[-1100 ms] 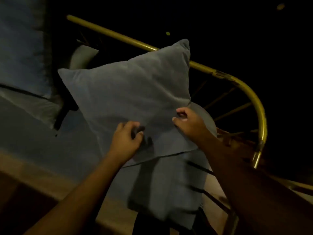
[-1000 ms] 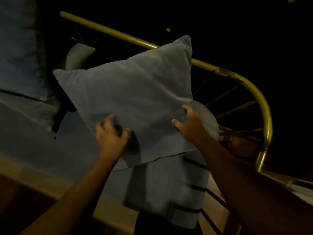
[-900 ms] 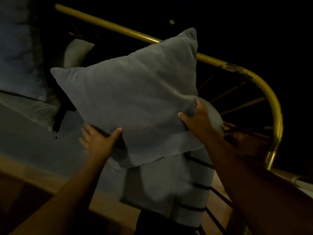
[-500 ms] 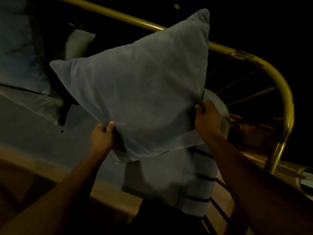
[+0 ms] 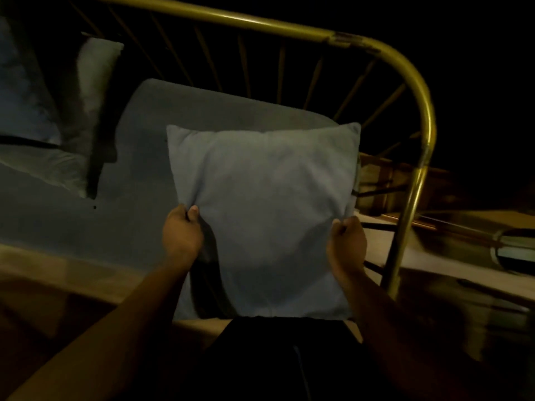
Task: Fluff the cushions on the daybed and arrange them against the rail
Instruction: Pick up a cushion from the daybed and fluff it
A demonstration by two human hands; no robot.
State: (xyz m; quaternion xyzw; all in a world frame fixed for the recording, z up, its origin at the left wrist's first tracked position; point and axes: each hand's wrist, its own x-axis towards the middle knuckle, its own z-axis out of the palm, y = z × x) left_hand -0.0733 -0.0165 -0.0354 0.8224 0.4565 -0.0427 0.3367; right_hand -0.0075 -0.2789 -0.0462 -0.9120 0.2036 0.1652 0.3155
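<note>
A square grey-blue cushion [image 5: 265, 218] is held up square-on in front of me, above the daybed's near edge. My left hand [image 5: 182, 231] pinches its left side edge and my right hand [image 5: 346, 241] pinches its right side edge. The daybed mattress [image 5: 139, 146] under a grey-blue sheet stretches behind and to the left. The brass rail [image 5: 289, 26] runs along the back and curves down at the right end. A pale cushion [image 5: 97, 70] leans at the back left.
Thin brass spindles [image 5: 244, 63] fill the rail frame. Another pillow with a dark stripe [image 5: 26, 134] lies at the far left. A wooden floor and a round object [image 5: 515, 250] are at the right. The room is very dark.
The cushion was tilted with a corner up against the rail; now it hangs square and closer to me. Both hands moved from under it to its side edges.
</note>
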